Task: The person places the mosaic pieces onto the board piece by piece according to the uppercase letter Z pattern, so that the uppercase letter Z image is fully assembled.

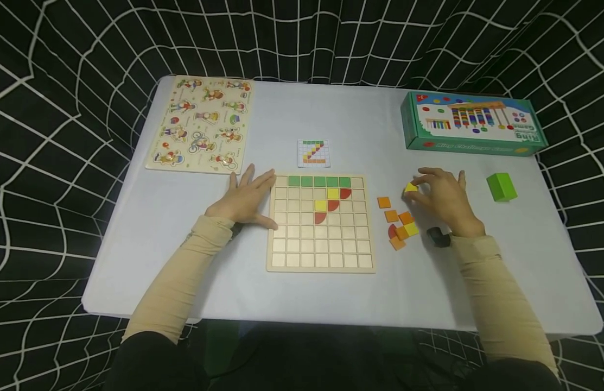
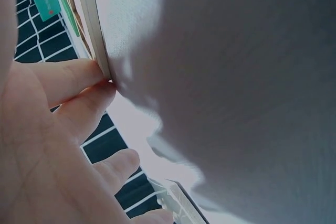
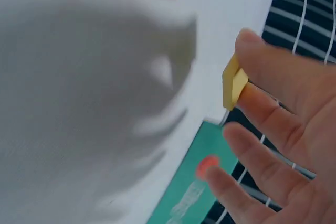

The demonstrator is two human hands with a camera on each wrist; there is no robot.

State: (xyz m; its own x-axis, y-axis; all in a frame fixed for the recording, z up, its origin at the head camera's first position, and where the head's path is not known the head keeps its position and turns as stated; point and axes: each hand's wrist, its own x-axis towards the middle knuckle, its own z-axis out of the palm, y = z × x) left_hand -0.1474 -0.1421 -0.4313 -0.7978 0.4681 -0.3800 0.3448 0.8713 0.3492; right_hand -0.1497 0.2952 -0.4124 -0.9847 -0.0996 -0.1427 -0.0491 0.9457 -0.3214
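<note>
Between thumb and forefinger my right hand (image 1: 443, 198) pinches a yellow square tile (image 3: 234, 82), lifted off the table to the right of the board. My left hand (image 1: 243, 198) is spread at the left side of the wooden grid board (image 1: 321, 270), its fingertips touching the frame's edge. Green tiles (image 1: 319, 181) fill part of the board's top row. Below them, yellow squares (image 1: 320, 205) and red quarter-round tiles (image 1: 333, 206) form a diagonal. Orange squares (image 1: 383, 202), a yellow tile (image 1: 411, 228) and a partly covered red tile (image 1: 392, 231) lie loose near my right hand.
A small pattern card (image 1: 313, 153) lies behind the board. At the back left is a picture puzzle board (image 1: 200, 125); at the back right, a green game box (image 1: 475, 124). A green block (image 1: 501, 187) sits to the right of my right hand.
</note>
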